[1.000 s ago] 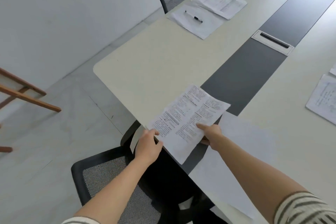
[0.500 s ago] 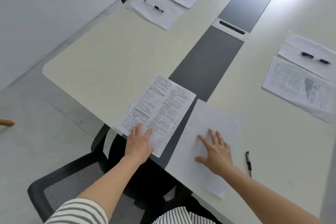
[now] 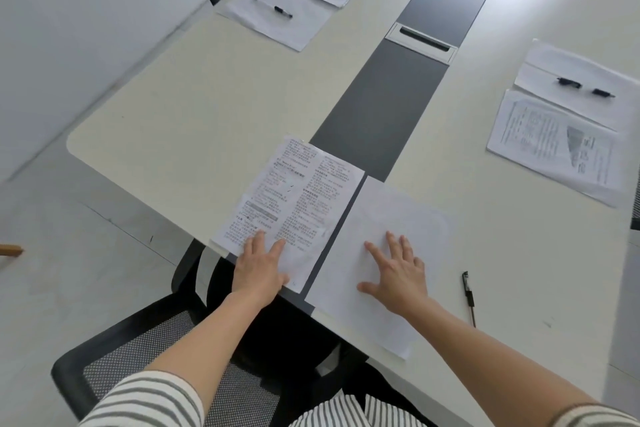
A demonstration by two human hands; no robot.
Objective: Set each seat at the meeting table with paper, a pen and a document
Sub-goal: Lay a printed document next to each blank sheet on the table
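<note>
A long pale table (image 3: 214, 97) with a dark centre strip fills the frame. A black mesh chair (image 3: 104, 367) sits at lower left. At bottom centre a blank sheet (image 3: 391, 215) lies just right of a printed document (image 3: 298, 191), and both slightly overhang the near edge. The left hand (image 3: 258, 267) lies flat on the document's lower end, fingers straight and a little apart. The right hand (image 3: 398, 274) presses on the blank sheet, fingers spread wide. A pen (image 3: 468, 291) lies to the right of the sheet, apart from it. The papers look thin, limp and quick to slide, so an overhanging corner seems the best place to grip. The pen looks stiff and may roll, so pinch it at its middle.
</note>
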